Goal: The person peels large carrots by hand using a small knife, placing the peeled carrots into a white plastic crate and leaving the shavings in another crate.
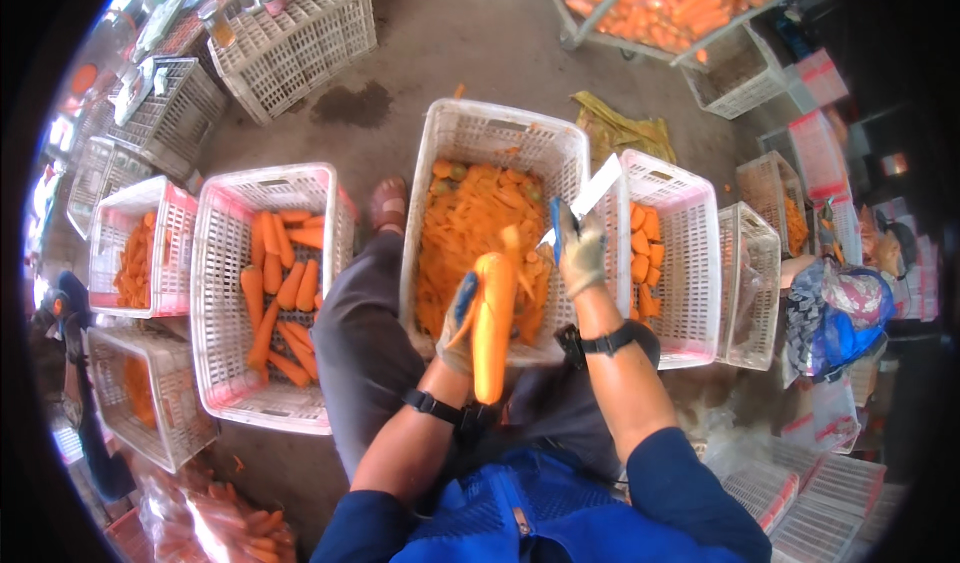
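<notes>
My left hand (454,338), in a pale work glove with blue on it, grips a large peeled carrot (493,338). A loose strip of peel hangs at the carrot's side. My right hand (583,255), gloved likewise, is closed around a flat, pale tool (598,185) beyond the carrot's top. Glare and the fingers hide whether the tool is a knife or a peeler. Both hands are above a white plastic crate (510,116) between my legs. Orange peelings (480,218) and several cut carrot ends (442,169) lie in it.
At left, a crate (214,353) holds whole carrots (292,285). On the right, another crate (671,176) contains carrot pieces (641,244). A yellow sack (622,127) lies on the floor beyond. Farther off stands a cart (600,7) of carrots. Another person (840,315) is at right.
</notes>
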`<act>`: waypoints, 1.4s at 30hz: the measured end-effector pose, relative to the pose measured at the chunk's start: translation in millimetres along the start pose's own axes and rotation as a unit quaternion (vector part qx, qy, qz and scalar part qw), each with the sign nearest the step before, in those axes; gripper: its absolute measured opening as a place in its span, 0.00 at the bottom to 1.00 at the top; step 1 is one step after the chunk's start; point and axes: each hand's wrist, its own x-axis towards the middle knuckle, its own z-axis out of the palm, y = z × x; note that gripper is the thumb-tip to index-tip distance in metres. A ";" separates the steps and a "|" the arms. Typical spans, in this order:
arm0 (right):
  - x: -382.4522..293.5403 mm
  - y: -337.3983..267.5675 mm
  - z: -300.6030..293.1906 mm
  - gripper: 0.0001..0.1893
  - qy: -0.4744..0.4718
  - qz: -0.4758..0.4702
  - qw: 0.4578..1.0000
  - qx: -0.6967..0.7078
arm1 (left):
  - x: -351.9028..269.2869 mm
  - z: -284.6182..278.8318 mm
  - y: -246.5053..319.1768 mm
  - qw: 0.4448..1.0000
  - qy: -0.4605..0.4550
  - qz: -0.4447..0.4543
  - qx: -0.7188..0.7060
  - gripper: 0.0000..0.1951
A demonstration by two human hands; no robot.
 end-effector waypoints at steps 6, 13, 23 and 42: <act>-95.1 -96.8 -29.0 0.15 -0.082 0.121 0.961 0.236 | 1.2 1.4 -0.5 1.000 0.016 -0.009 0.004 0.27; -131.5 -108.8 -15.8 0.08 -0.171 -0.099 0.975 0.105 | -4.5 -4.6 -8.3 0.997 -0.020 -0.038 -0.066 0.28; 13.5 10.7 8.8 0.18 -0.032 0.070 0.988 0.132 | 1.1 2.7 -5.3 0.998 -0.054 -0.035 -0.009 0.29; -56.6 -75.5 13.3 0.20 -0.166 0.225 0.949 0.145 | 2.6 -14.2 -6.8 0.998 -0.065 -0.006 -0.023 0.27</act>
